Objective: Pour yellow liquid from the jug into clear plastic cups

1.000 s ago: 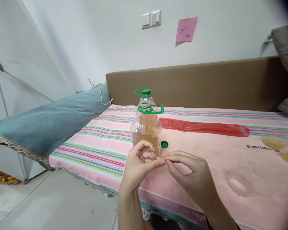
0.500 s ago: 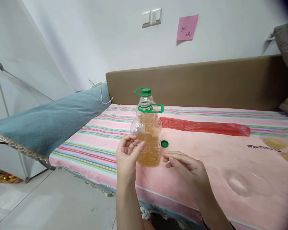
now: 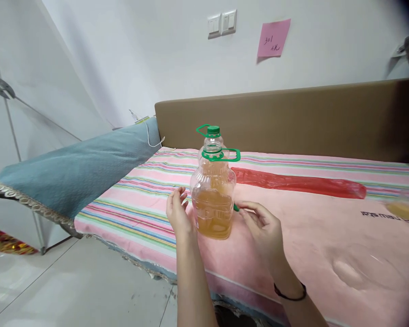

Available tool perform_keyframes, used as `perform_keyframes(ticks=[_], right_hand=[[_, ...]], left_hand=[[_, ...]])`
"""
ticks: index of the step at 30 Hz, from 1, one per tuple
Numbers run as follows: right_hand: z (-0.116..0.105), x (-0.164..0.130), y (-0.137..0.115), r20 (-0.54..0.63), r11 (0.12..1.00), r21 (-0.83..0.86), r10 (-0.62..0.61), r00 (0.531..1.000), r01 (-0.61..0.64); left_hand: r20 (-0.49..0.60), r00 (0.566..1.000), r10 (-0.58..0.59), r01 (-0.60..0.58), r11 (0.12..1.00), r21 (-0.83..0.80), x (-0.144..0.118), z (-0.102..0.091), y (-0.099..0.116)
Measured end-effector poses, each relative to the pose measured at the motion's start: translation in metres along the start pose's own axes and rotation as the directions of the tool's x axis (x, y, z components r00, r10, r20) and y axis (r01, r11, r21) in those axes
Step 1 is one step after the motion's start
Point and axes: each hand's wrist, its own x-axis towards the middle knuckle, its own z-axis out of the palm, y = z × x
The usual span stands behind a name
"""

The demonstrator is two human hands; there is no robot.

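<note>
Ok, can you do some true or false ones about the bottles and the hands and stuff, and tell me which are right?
1. The right hand is pinching a green cap. True.
2. The left hand is lifting the front bottle. False: it is open beside that bottle.
3. The back bottle has its lid on. True.
4. The front bottle has its cap on. False: its top is uncapped.
5. The pink note is on the wall. True.

Pink note (image 3: 274,38), light switches (image 3: 221,24), brown headboard (image 3: 286,120)
</note>
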Motion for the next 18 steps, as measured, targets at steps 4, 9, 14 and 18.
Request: perform_keyframes(ticks=[4,9,14,18], right_hand=[[0.015,0.015,0.024,0.122,0.998,0.058,-0.028,0.992,0.021],[0.032,0.030,0.031,0.309,0.986,0.161,-0.001,0.951,-0.051],[0.040,0.037,0.038,0.274,0.987,0.161,-0.040,0.961,-0.005],[0.043,0.033,0.039,0.207,0.982,0.173,-0.111,0.972,0.075]], left_hand=[[0.166,0.980,-0.110,0.097,0.992,0.084,0.000,0.005,-0.003],[0.343,0.919,-0.195,0.149,0.976,0.156,-0.003,0.009,-0.002],[0.365,0.914,-0.179,0.124,0.978,0.170,0.002,0.007,-0.006],[0.383,0.910,-0.158,0.103,0.982,0.160,-0.006,0.008,0.001]])
